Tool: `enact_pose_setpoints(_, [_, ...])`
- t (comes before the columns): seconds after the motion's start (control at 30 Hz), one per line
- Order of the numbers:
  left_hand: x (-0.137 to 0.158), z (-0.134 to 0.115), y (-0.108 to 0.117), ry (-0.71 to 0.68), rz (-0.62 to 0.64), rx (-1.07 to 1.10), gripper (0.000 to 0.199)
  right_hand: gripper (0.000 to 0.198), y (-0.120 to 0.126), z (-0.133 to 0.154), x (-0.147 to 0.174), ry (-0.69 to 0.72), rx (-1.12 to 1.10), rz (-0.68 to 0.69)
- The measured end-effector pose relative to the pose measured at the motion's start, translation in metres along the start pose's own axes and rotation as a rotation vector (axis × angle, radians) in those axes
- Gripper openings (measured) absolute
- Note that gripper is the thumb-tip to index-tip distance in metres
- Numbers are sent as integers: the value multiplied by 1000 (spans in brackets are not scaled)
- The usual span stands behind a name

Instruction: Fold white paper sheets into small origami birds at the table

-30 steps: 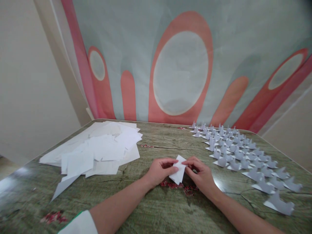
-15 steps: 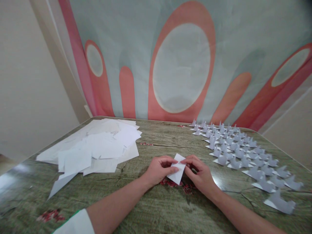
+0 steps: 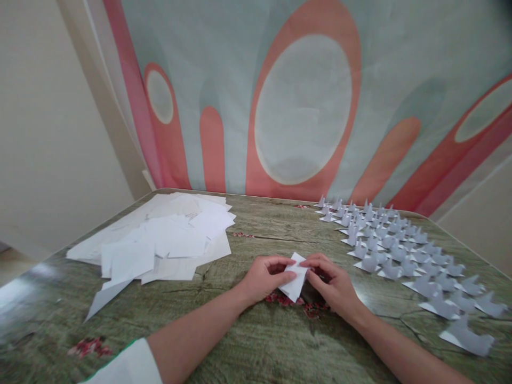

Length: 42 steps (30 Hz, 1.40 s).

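Note:
A small piece of folded white paper (image 3: 294, 282), roughly diamond-shaped, is held between both hands just above the table. My left hand (image 3: 266, 277) pinches its left side, thumb in front and fingers at the upper edge. My right hand (image 3: 330, 280) grips the upper right edge with thumb and fingertips. The lower tip of the paper points down toward me, and its layers stand slightly apart there. The fingertips partly cover the folds in the middle.
Loose white paper sheets (image 3: 176, 234) lie in a spread pile at the left. Several rows of folded paper birds (image 3: 394, 250) stand on the right. The wood-patterned tabletop (image 3: 208, 341) ends at a backdrop (image 3: 232, 133) with orange and pale green shapes.
The folded paper's lower layers have come slightly apart and its outline looks narrower. Both hands keep their pinch. The whole view has shifted a little.

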<state>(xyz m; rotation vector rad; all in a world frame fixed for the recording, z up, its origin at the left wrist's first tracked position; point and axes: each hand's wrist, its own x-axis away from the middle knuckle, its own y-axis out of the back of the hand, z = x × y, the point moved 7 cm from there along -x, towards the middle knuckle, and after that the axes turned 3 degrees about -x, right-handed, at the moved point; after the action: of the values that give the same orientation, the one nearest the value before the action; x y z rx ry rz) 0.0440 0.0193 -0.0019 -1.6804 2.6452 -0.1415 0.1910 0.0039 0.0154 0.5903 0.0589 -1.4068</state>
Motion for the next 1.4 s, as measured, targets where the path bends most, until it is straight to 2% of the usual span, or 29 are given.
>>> enact_pose_setpoints(0.2, [-1,-3,0,-62,16,-55,35,18,1,-2,-2,2,13,-4])
enact_pose_setpoints(0.43, [-2,-4,5,-146,-47,-183,28,19,-1,4,0,0,9,14])
enact_pose_setpoints(0.57, [-1,-6,6,-162,-62,-184,25,18,-2,7,0,13,-6,18])
enact_pose_setpoints(0.83, [-2,-6,8,-67,-97,-60,28,16,-3,14,2,61,5,12])
enact_pose_setpoints(1.03, [-2,-4,10,-38,-134,-20,31,15,-4,8,7,-38,-18,-47])
enact_pose_setpoints(1.4, [-1,-3,12,-25,-141,-59,34,22,-6,7,6,-63,-163,-108])
